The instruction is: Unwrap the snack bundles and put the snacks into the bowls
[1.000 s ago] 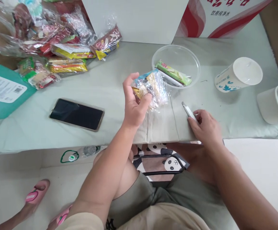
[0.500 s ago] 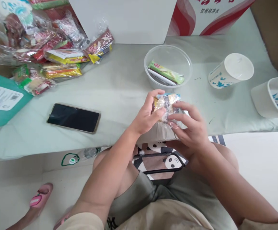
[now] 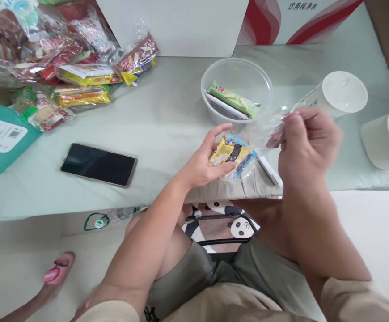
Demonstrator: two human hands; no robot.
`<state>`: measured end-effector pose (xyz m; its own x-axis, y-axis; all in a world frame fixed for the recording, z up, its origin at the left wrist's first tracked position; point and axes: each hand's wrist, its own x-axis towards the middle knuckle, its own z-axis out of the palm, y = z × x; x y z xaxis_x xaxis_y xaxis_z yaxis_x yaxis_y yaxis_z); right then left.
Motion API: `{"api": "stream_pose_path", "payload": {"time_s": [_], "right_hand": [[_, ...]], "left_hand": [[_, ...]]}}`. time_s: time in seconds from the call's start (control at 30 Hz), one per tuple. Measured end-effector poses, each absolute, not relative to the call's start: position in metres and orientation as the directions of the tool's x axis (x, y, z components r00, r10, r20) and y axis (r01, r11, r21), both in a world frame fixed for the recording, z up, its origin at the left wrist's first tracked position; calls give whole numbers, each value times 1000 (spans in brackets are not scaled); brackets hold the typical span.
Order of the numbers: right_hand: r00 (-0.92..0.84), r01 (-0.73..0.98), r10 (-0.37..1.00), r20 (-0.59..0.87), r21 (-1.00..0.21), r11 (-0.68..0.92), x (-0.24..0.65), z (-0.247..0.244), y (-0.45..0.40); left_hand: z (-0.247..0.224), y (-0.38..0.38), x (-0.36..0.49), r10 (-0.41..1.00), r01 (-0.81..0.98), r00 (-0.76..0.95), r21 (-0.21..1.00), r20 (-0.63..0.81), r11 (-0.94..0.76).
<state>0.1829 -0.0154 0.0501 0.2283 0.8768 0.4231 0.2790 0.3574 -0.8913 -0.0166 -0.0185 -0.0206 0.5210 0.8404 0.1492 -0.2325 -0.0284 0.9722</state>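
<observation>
My left hand (image 3: 199, 163) is closed on small wrapped snacks (image 3: 232, 153), gold with a dark band and blue beside it, inside clear plastic. From them a clear plastic bag (image 3: 260, 129) stretches up to the right. Its far end is pinched in my right hand (image 3: 306, 141), raised over the table. Just behind the snacks stands a clear round bowl (image 3: 266, 85) holding a green packet (image 3: 233, 99) and a whitish one. Under the bag, near the table edge, lies a slim white stick-like item (image 3: 271, 171).
A phone (image 3: 99, 164) lies on the cloth-covered table (image 3: 167, 116). Wrapped snacks (image 3: 87, 74) pile up at the far left, by a teal box (image 3: 0, 158). Two paper cups stand right: one upright (image 3: 345, 91), another (image 3: 377, 145) by the edge. White boxes (image 3: 177, 27) line the back.
My right hand has moved up and right, away from the snacks, pulling the clear bag out taut. My left hand stays around the snacks, whose gold and blue wrappers now show more.
</observation>
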Motion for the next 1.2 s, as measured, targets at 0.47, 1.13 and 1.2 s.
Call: {"api": "stream_pose_path", "payload": {"time_s": [0.47,1.13,1.2], "right_hand": [[-41,552,737,675,-599,579,178,49,-37],[-395,508,735,551,-536,674,158,32,-50],[-405,481,730,550,-551,682,160,31,-51]], "left_hand": [[-17,-11,-17,928,-280,322,955,186,-94],[-22,3,-28,981,-172,91,973,172,-155],[-26,7,-32,988,-155,10,976,156,-152]]}}
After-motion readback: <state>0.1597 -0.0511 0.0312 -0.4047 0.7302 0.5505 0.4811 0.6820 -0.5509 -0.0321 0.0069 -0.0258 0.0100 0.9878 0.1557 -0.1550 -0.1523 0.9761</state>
